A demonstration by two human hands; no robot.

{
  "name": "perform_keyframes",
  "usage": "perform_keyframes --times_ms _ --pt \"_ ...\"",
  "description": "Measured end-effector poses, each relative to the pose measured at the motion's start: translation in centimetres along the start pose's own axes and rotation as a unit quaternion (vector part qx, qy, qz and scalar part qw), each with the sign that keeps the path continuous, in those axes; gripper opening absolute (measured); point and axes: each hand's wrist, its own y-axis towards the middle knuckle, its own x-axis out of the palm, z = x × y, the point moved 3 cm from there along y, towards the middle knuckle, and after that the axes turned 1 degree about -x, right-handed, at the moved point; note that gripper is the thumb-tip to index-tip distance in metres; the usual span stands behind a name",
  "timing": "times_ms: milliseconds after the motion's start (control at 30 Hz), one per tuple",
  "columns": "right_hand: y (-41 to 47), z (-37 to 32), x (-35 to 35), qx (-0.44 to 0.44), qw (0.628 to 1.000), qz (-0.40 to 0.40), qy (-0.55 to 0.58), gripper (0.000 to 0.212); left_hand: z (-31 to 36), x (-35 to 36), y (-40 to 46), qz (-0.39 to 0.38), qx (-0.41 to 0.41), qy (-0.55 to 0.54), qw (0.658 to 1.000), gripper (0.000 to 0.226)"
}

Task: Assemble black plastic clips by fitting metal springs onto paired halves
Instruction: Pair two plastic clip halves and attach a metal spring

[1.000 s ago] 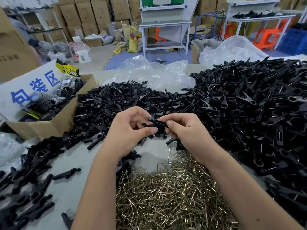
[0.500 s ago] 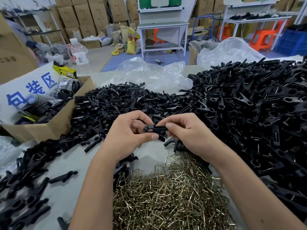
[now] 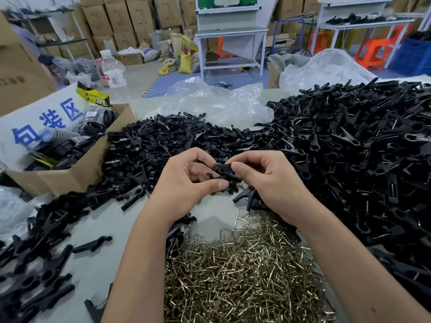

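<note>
Your left hand point(image 3: 186, 183) and right hand point(image 3: 263, 180) each pinch the paired clip halves point(image 3: 222, 170) above the near spring pile point(image 3: 245, 271); uneven thumb pressure could let them slip apart.

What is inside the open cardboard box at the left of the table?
The open cardboard box holds black corrugated hose coils, black plastic parts and a yellow-and-black label. A white sign with blue characters covers its left side; the bottom is hidden.
</note>
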Motion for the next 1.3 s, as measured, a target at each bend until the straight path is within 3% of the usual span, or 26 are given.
perform_keyframes --times_ms 600,800,1067,1300 --pt "-0.1 0.3 0.4 0.000 0.999 -0.030 -0.020 0.013 -0.3 0.0 0.1 -0.007 0.004 -0.008 1.000 0.033" --pt "0.0 0.8 0.3 0.012 0.994 -0.011 0.104 0.015 -0.3 0.2 0.2 -0.002 0.015 -0.049 0.999 0.034" --pt "-0.3 0.3 1.0 -0.035 0.988 0.054 0.139 0.017 -0.3 -0.2 0.1 0.014 0.016 -0.047 0.999 0.041" --pt "-0.3 -0.1 0.5 -0.036 0.998 0.022 0.045 0.014 -0.3 -0.4 0.1 0.016 0.013 -0.051 0.998 0.039"
